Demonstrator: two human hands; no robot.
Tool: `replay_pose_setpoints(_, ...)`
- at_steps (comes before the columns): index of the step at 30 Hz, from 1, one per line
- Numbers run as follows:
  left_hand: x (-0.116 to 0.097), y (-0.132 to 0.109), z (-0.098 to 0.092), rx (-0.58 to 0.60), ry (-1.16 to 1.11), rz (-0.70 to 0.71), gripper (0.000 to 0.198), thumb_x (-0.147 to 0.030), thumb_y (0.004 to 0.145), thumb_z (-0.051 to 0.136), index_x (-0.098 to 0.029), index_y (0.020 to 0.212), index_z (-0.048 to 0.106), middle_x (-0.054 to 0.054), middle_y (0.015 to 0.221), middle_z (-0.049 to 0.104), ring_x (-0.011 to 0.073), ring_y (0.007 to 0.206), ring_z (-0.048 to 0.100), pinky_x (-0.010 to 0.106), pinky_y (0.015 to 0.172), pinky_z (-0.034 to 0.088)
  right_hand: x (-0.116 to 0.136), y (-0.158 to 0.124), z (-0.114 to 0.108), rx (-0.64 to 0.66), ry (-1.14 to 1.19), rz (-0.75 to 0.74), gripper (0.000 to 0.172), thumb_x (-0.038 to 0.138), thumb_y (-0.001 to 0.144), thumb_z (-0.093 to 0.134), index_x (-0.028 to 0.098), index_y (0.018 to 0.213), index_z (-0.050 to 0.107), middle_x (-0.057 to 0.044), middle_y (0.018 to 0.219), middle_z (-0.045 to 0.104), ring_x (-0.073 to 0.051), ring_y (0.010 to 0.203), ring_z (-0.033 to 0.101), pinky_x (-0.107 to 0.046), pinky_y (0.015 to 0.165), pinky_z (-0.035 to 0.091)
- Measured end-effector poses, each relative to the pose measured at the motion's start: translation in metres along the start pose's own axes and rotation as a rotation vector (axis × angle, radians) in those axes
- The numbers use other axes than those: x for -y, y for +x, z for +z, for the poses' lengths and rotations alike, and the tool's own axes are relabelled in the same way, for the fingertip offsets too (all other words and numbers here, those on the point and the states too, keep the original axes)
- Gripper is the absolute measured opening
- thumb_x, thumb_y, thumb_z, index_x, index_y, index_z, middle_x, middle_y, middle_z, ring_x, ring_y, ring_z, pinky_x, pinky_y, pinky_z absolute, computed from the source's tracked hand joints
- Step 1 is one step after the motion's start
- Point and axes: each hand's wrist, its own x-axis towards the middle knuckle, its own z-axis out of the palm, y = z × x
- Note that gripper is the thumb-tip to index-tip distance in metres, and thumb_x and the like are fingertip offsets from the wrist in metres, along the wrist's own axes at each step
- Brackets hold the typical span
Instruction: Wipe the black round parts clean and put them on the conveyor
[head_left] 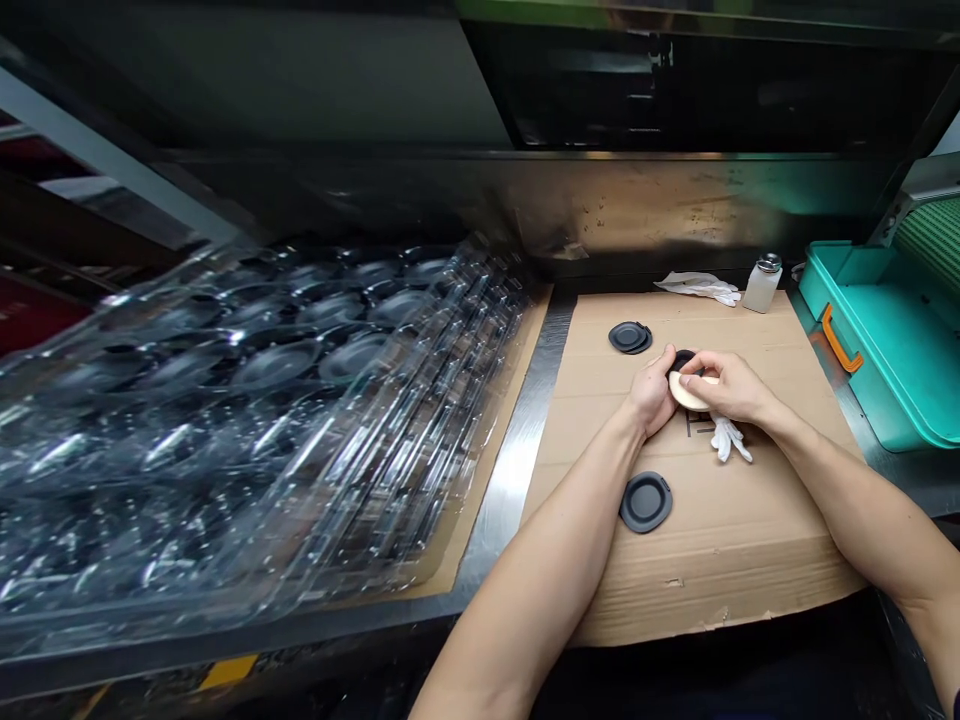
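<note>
Over the cardboard sheet (585,440), my left hand (651,398) holds a round dark part (683,360), mostly covered by my fingers. My right hand (726,385) grips a round cream-coloured pad (691,396) and presses it against that part. Just below my right hand lies a crumpled white cloth or glove (729,440). A dark round dish-like part (646,502) rests flat on the cardboard beside my left forearm. Farther back, another dark round part (630,337) lies there, seemingly two overlapping pieces.
Stacked clear plastic trays (300,440) with dark round parts in their pockets fill the left side. At the back are a white glove (699,287) and a small bottle with a metal top (763,284). On the right stands a teal bin (862,400) with an orange handle (841,340).
</note>
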Motion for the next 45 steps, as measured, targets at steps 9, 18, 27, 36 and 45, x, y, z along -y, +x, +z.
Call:
replay_pose_setpoints(9, -0.004, 0.0, 0.001, -0.049, -0.007, -0.022, 0.039, -0.031, 0.107, 0.041, -0.011, 0.089, 0.069, 0.015, 0.097, 0.078, 0.0243, 0.104, 0.075, 0.042, 0.104, 0.057, 0.002, -0.004, -0.002, -0.12, -0.427, -0.051, 0.027, 0.043, 0.099, 0.052, 0.03, 0.112, 0.071, -0.002, 0.096, 0.078, -0.022, 0.085, 0.071, -0.028, 0.076, 0.047)
replay_pose_setpoints(18, -0.005, -0.003, 0.005, -0.051, 0.012, -0.054, 0.043, -0.031, 0.109, 0.036, -0.01, 0.091, 0.069, 0.016, 0.1, 0.078, 0.0239, 0.105, 0.075, 0.039, 0.102, 0.058, 0.003, -0.004, -0.002, -0.095, -0.452, -0.032, 0.029, 0.046, 0.1, 0.051, 0.03, 0.114, 0.07, -0.002, 0.098, 0.078, -0.023, 0.088, 0.071, -0.028, 0.074, 0.046)
replay_pose_setpoints(27, -0.014, -0.005, -0.002, -0.057, 0.006, -0.045, 0.048, -0.043, 0.108, 0.036, -0.007, 0.111, 0.067, 0.024, 0.127, 0.072, 0.0294, 0.119, 0.071, 0.038, 0.094, 0.06, -0.012, -0.003, -0.045, -0.374, -0.698, 0.147, 0.033, 0.042, 0.1, 0.051, 0.022, 0.117, 0.07, -0.014, 0.118, 0.071, -0.032, 0.113, 0.062, -0.038, 0.088, 0.045)
replay_pose_setpoints(36, -0.019, -0.002, -0.006, -0.085, -0.072, 0.033, 0.044, -0.043, 0.108, 0.035, -0.012, 0.113, 0.066, 0.02, 0.135, 0.069, 0.0283, 0.125, 0.068, 0.04, 0.099, 0.057, 0.008, -0.015, -0.031, 0.239, -0.485, -0.017, 0.013, 0.033, 0.087, 0.067, 0.021, 0.081, 0.067, 0.001, 0.067, 0.066, -0.015, 0.061, 0.057, -0.027, 0.061, 0.034)
replay_pose_setpoints(45, -0.001, -0.005, 0.004, 0.022, -0.016, 0.0, 0.034, -0.031, 0.107, 0.043, -0.012, 0.097, 0.07, 0.012, 0.101, 0.078, 0.0228, 0.109, 0.072, 0.037, 0.102, 0.056, 0.001, 0.0, 0.009, -0.217, -0.504, -0.197, 0.02, 0.022, 0.098, 0.051, 0.017, 0.1, 0.07, -0.01, 0.1, 0.069, -0.021, 0.091, 0.062, -0.029, 0.081, 0.044)
